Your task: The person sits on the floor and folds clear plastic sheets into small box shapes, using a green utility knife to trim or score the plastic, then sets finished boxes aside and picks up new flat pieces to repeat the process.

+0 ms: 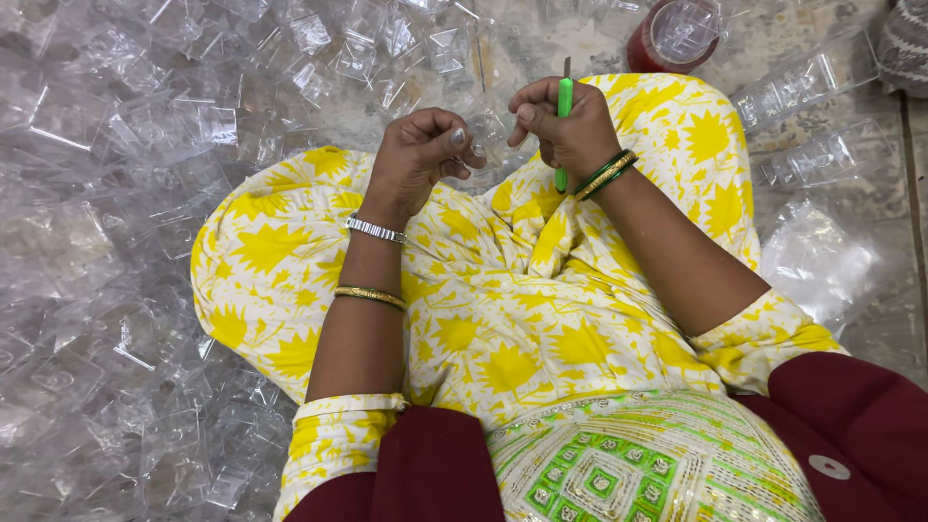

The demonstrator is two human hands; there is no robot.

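Nearest to me is my lap in yellow patterned cloth, and just above it my left hand, fingers curled almost shut around a small clear plastic piece that I can barely make out against the pile behind. I judge it light, thin, stiff and slippery, likely to crack if squeezed, so best pinched by its rim. My right hand is closed around a green-handled tool held upright; its thin tip pokes out above the fist, and I cannot tell whether it is a blade. Beyond, the floor carries heaps of clear plastic containers, their edges blurring into one another. Farthest, a red cup is cut off by the frame.
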